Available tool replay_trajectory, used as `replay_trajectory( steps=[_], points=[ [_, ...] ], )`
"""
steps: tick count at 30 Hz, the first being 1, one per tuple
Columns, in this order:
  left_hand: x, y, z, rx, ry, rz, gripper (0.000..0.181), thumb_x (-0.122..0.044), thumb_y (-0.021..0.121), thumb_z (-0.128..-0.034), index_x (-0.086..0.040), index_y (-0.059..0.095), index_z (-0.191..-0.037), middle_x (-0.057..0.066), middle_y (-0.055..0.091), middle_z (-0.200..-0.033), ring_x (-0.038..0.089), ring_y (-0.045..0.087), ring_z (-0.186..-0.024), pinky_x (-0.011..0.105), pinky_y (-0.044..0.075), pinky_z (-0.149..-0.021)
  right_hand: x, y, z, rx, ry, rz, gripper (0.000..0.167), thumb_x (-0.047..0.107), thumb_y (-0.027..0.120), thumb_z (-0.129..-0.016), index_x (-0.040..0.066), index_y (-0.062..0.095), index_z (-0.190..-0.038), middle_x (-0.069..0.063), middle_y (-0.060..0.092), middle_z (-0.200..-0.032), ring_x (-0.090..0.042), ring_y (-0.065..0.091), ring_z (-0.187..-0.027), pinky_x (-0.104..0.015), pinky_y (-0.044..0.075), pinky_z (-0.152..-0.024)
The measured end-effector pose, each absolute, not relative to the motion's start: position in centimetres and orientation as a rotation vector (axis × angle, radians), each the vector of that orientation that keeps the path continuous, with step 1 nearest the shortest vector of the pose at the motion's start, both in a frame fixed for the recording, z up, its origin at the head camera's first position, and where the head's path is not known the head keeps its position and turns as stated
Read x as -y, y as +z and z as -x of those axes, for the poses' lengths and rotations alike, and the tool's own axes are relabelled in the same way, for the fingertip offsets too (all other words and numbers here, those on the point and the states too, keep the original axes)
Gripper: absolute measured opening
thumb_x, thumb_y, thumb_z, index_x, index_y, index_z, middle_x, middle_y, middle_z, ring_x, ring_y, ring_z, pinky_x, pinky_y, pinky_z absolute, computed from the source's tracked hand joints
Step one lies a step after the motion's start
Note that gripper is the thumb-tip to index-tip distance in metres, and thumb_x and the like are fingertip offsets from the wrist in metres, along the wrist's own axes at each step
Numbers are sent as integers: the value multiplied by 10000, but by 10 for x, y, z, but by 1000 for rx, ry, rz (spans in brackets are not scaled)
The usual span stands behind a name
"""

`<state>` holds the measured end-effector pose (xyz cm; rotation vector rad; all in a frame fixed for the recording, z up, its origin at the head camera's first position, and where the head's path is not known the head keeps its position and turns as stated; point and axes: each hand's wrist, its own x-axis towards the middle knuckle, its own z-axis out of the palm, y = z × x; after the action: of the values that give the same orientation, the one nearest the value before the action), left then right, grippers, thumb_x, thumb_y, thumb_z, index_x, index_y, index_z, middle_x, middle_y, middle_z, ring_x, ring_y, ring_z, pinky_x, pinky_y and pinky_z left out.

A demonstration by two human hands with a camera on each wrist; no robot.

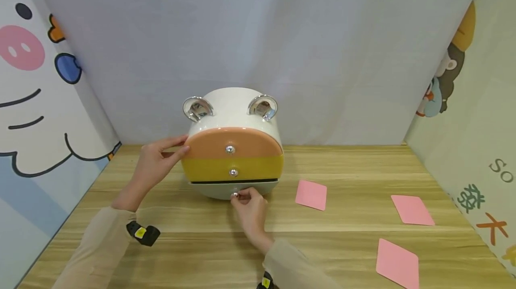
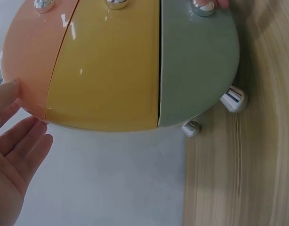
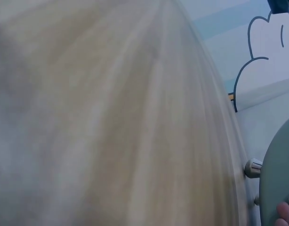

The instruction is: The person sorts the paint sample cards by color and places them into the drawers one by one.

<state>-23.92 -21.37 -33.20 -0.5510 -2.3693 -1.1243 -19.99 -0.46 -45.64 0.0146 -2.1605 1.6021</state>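
A small drawer cabinet point(image 1: 231, 114) has a white body, two chrome ear-like loops on top and short chrome feet. Its fronts are an orange drawer point(image 1: 209, 141), a yellow drawer point(image 1: 254, 167) and a grey-green bottom drawer point(image 1: 213, 189), each with a round silver knob. A thin dark gap shows above the bottom drawer. My right hand point(image 1: 251, 213) pinches the bottom knob point(image 1: 235, 194); only its fingertips show in the right wrist view. My left hand point(image 1: 155, 161) rests against the cabinet's left edge, thumb on the orange front, other fingers extended at the side.
Pink square cards lie on the wood-grain table point(image 1: 342, 163) to the right: one card point(image 1: 311, 195) near the cabinet, another card point(image 1: 412, 209) farther right, a third card point(image 1: 397, 263) nearer the front. A pale curtain point(image 1: 342, 56) hangs behind, with printed panels at both sides.
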Motion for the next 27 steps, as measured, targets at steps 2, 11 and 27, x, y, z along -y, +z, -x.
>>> replay_trajectory(
  steps=[2, 11, 27],
  points=[
    [214, -332, 240, 2369, -1125, 551, 325, -128, 655, -839, -7, 631, -1140, 160, 649, -1059, 274, 609, -941, 55, 487, -664, 4, -456, 197, 2165, 1610, -13, 80, 57, 718, -710, 41, 639, -715, -44, 667, -682, -84, 612, -558, -161, 509, -509],
    [213, -331, 240, 2374, -1143, 542, 326, -135, 653, -842, -7, 631, -1140, 161, 649, -1057, 282, 608, -947, 55, 487, -661, -2, -455, 181, 2222, 1652, -66, 76, 74, 714, -733, 62, 639, -725, -23, 666, -680, -64, 614, -569, -154, 511, -513],
    [214, -334, 241, 2366, -1113, 537, 322, -161, 655, -842, -40, 641, -1140, 135, 657, -1052, 222, 611, -933, 43, 479, -664, -7, -454, 152, 2260, 1680, -51, 85, 109, 734, -731, 84, 655, -711, 0, 668, -670, -39, 592, -535, -137, 489, -490]
  ],
)
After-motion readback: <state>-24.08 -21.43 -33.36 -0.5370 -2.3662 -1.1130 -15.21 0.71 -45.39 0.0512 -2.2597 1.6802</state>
